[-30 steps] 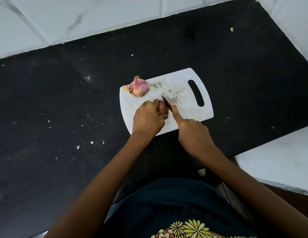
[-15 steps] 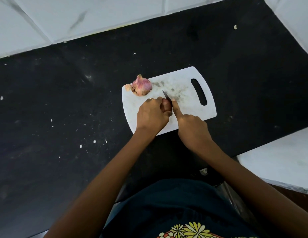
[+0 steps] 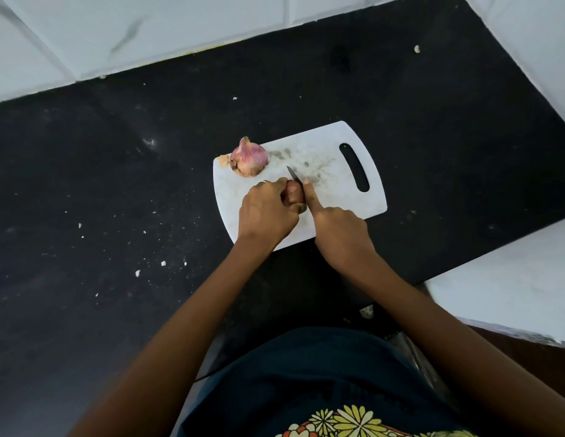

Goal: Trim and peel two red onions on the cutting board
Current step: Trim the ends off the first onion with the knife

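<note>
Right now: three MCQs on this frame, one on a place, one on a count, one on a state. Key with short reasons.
1. Where does the loose onion lie?
A. far left corner of the cutting board
B. beside the handle slot
C. on the black counter

2. How many onions show?
A. one
B. two
C. three

3. What is the right hand doing?
A. resting flat
B. holding a knife
C. lifting the board

Key:
1 A, it sits at that corner.
2 B, one loose, one gripped onion in the left hand.
3 B, the blade shows past the forefinger.
</note>
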`<state>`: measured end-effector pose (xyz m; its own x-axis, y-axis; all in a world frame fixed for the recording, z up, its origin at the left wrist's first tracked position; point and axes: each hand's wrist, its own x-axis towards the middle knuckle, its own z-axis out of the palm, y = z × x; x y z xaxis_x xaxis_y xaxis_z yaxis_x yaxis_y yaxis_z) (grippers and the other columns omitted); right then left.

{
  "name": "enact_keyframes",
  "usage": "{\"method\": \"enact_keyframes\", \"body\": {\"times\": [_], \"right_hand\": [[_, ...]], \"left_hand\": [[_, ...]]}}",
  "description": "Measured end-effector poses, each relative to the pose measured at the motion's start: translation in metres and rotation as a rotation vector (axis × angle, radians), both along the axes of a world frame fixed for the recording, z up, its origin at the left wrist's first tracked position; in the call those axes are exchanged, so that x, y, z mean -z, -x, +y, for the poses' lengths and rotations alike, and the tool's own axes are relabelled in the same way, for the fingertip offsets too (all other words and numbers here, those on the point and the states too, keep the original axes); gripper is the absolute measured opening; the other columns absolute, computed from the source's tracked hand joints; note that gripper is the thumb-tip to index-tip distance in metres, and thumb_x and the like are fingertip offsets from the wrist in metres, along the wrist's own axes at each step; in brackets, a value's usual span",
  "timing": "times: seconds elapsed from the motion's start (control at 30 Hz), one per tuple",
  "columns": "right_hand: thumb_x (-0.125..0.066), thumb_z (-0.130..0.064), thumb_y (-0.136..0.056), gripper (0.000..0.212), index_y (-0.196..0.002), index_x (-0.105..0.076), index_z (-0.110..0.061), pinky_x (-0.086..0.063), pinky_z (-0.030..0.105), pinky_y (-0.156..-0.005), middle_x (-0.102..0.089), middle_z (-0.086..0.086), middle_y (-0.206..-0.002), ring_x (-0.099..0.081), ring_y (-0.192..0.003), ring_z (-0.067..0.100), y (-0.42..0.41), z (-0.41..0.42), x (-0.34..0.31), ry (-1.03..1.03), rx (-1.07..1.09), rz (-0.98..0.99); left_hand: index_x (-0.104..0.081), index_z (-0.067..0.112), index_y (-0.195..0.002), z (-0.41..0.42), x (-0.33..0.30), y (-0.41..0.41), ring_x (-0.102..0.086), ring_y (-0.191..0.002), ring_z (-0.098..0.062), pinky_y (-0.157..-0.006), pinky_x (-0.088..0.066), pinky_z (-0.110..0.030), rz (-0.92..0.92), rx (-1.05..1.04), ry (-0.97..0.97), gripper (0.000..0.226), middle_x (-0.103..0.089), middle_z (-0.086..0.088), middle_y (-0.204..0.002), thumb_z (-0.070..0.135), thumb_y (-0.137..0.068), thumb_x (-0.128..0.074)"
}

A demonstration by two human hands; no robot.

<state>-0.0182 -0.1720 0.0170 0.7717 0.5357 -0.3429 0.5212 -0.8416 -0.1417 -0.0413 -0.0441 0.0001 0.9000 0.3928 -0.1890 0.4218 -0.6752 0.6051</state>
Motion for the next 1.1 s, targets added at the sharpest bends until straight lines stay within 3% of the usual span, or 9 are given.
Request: {"method": "enact_keyframes", "body": {"times": [0.17,0.3,0.4,0.67,0.8,0.9,1.0,1.07,1.1], "right_hand": [[-0.041,-0.003,-0.094,0.081,-0.151,0.012,-0.026,-0.037,0.034,-0.058,-0.033,-0.001,-0.065,-0.046,-0.065,0.019,0.015,-0.019,0.001,-0.002,0.034,-0.003],[-0.041,-0.004,-0.093,0.078,-0.152,0.008,-0.022,-0.038,0.034,-0.059,-0.048,0.005,-0.077,-0.051,-0.070,0.022,0.010,-0.011,0.011,0.014,0.038,0.013],[-0.040,-0.003,-0.093,0.079,-0.152,0.008,-0.024,-0.039,0.035,-0.060,-0.046,0.005,-0.078,-0.046,-0.067,0.021,0.011,-0.009,0.016,0.000,0.060,0.053],[-0.038,-0.003,-0.093,0.083,-0.150,0.017,-0.027,-0.038,0.034,-0.055,-0.044,0.004,-0.077,-0.045,-0.062,0.020,0.025,-0.023,0.022,0.007,0.070,-0.018],[-0.038,-0.004,-0.093,0.081,-0.151,0.014,-0.028,-0.038,0.035,-0.057,-0.043,0.004,-0.077,-0.045,-0.064,0.021,0.024,-0.022,0.025,-0.035,0.076,-0.019],[-0.037,-0.010,-0.097,0.069,-0.153,-0.002,-0.032,-0.042,0.038,-0.060,-0.047,0.005,-0.070,-0.054,-0.066,0.029,0.017,-0.025,0.025,-0.204,0.148,0.038],[-0.043,-0.021,-0.098,0.054,-0.148,-0.028,-0.033,-0.050,0.039,-0.057,-0.055,0.009,-0.058,-0.057,-0.055,0.026,0.012,-0.028,0.022,-0.661,0.386,0.046],[-0.050,-0.024,-0.095,0.040,-0.135,-0.049,-0.029,-0.047,0.033,-0.050,-0.059,0.011,-0.056,-0.054,-0.044,0.018,0.007,-0.026,0.015,-0.846,0.519,0.083],[-0.053,-0.023,-0.094,0.027,-0.119,-0.061,-0.020,-0.045,0.031,-0.049,-0.059,0.011,-0.055,-0.052,-0.041,0.015,0.003,-0.023,0.011,-0.884,0.572,0.112]], "left_hand": [[-0.065,0.015,-0.098,0.000,-0.001,-0.001,-0.060,-0.077,-0.024,-0.066,-0.045,-0.031,0.014,0.016,-0.004,0.027,-0.065,-0.006,-0.083,0.032,-0.079,-0.072],[-0.065,0.015,-0.106,-0.002,0.002,0.001,-0.062,-0.082,-0.025,-0.071,-0.049,-0.032,0.001,0.016,0.004,0.033,-0.066,-0.006,-0.088,0.030,-0.079,-0.074],[-0.065,0.018,-0.116,0.001,0.003,0.005,-0.064,-0.085,-0.024,-0.078,-0.053,-0.035,-0.018,0.001,0.028,0.041,-0.070,-0.006,-0.091,0.033,-0.079,-0.075],[-0.064,0.023,-0.119,0.008,0.007,0.014,-0.065,-0.096,-0.016,-0.085,-0.053,-0.030,-0.072,-0.024,0.154,0.049,-0.072,0.003,-0.102,0.036,-0.074,-0.079],[-0.059,0.016,-0.120,0.011,0.015,0.023,-0.061,-0.102,-0.020,-0.088,-0.052,-0.042,-0.137,-0.012,0.161,0.057,-0.068,-0.001,-0.109,0.036,-0.072,-0.079],[-0.054,0.018,-0.122,0.010,0.016,0.023,-0.056,-0.104,-0.024,-0.086,-0.050,-0.046,-0.119,0.011,0.103,0.062,-0.064,-0.002,-0.109,0.047,-0.069,-0.069],[-0.051,0.023,-0.125,0.009,0.016,0.022,-0.053,-0.108,-0.023,-0.086,-0.049,-0.047,-0.070,0.010,0.068,0.064,-0.063,-0.001,-0.111,0.051,-0.070,-0.069],[-0.048,0.025,-0.127,0.008,0.016,0.021,-0.052,-0.112,-0.023,-0.088,-0.048,-0.047,-0.052,0.001,0.029,0.068,-0.063,-0.001,-0.112,0.053,-0.071,-0.073],[-0.048,0.025,-0.128,0.007,0.015,0.021,-0.051,-0.113,-0.023,-0.088,-0.047,-0.046,-0.044,-0.002,0.004,0.070,-0.064,-0.001,-0.112,0.055,-0.070,-0.074]]}}
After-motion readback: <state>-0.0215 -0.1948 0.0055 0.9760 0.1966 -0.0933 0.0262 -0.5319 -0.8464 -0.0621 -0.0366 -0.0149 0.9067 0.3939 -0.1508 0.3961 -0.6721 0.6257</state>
